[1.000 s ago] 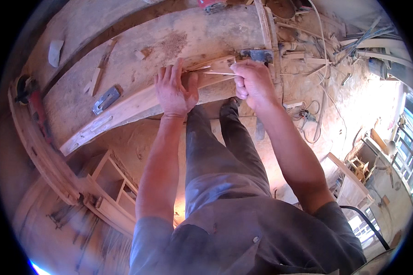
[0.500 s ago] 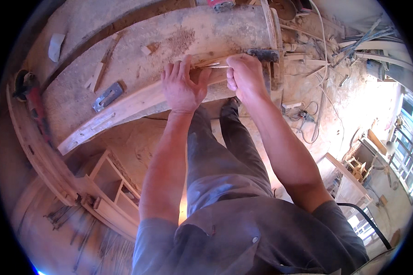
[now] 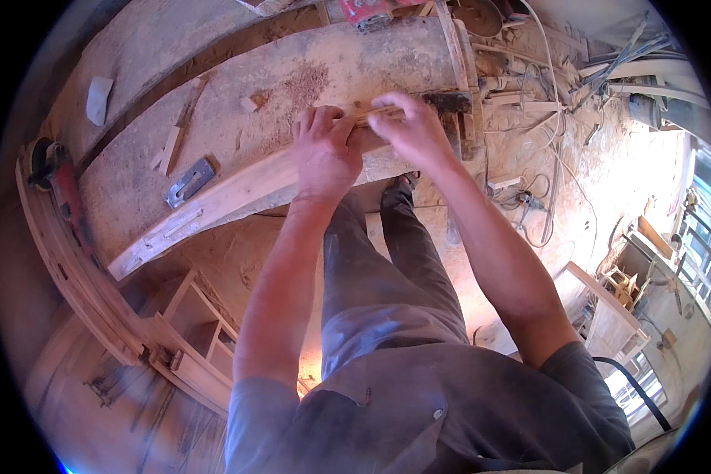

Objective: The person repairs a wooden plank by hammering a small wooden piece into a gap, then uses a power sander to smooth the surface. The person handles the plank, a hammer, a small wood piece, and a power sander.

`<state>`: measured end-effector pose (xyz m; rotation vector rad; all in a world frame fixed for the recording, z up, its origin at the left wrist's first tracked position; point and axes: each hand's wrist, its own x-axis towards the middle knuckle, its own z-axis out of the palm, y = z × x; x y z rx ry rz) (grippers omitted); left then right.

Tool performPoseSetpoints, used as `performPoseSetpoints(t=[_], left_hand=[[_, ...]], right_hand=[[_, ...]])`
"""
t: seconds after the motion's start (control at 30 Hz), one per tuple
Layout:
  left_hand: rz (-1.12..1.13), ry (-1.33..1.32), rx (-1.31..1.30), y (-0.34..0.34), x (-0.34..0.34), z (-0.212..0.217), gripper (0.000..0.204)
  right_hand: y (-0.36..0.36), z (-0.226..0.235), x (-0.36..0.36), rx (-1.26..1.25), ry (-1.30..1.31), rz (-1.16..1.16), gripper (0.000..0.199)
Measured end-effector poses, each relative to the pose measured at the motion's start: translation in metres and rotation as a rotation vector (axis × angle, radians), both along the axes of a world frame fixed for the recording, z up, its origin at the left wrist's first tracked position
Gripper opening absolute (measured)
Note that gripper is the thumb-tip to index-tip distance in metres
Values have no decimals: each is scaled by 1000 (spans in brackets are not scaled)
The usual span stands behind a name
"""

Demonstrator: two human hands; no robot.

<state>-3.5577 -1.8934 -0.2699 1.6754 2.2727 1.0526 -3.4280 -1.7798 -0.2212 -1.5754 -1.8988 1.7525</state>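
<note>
A long, pale wooden board [image 3: 237, 188] lies along the near edge of the dusty workbench [image 3: 395, 55], its near-left end showing cut recesses. My left hand [image 3: 328, 150] is closed over the board toward its right end, fingers curled on the far side. Close beside it, my right hand [image 3: 415, 130] hovers over the same end, thumb and forefinger apart; motion blurs it slightly. Thin wood slivers [image 3: 363, 115] lie between the two hands, partly covered by the fingers. A dark, blocky tool [image 3: 448, 102] sits just beyond my right hand.
On the bench rest a metal plane-like tool [image 3: 189, 183], a narrow wood offcut [image 3: 171, 150], a small block [image 3: 253, 103] and sawdust. A red angle grinder [image 3: 69, 193] lies at far left; a red power tool [image 3: 365, 11] sits at the back. Cables [image 3: 547, 213] trail over the floor at right.
My right hand has loosened its pinch on a thin sliver and moved slightly left. My left hand's spread fingers have curled in, and it has shifted a little right.
</note>
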Motion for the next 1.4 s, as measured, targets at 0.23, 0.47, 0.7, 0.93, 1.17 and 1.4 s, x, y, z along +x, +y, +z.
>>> performPoseSetpoints(t=[0.23,0.47,0.7,0.93,1.17,1.4], left_hand=[[16,-265,-22,-22,-38,5,17],[252,47,-94,-55,-90,-12,15],[246,135,-134,-54,-89,-5,14],[288,70,-151,-46,-84,-2,12],[320,53,-228,-49,-85,3,13],[314,44,-214,-47,-85,-6,12]], right_hand=[[-2,2,7,975,10,613,23],[20,-5,14,1064,34,624,12],[53,18,22,704,-3,169,14],[95,38,-67,747,49,33,21],[121,70,-171,515,-157,188,23],[140,49,-272,702,-514,442,27]])
